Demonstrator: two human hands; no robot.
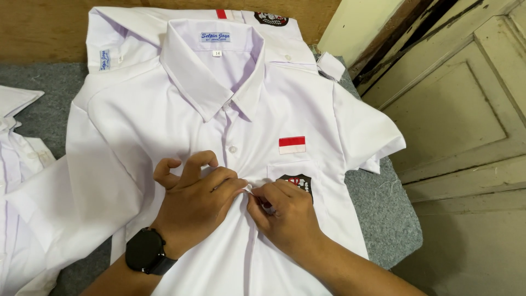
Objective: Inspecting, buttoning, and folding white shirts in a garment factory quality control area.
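A white short-sleeved shirt (164, 115) lies face up on a grey carpeted surface (383, 214), collar at the top. It carries a red and white flag patch (292, 144) and a dark badge (303, 181) on the chest pocket. My left hand (194, 203), with a black watch (145, 251) on the wrist, pinches the shirt's front placket at mid-chest. Meeting it fingertip to fingertip, my right hand (282, 214) grips the other edge of the placket. A small white button (233, 149) shows just above the hands.
A second white shirt (131, 33) lies under the first, its collar and a dark patch showing at the top. More white garments (16, 142) sit at the left. A cream panelled door (466, 109) stands to the right, a wooden board (44, 27) behind.
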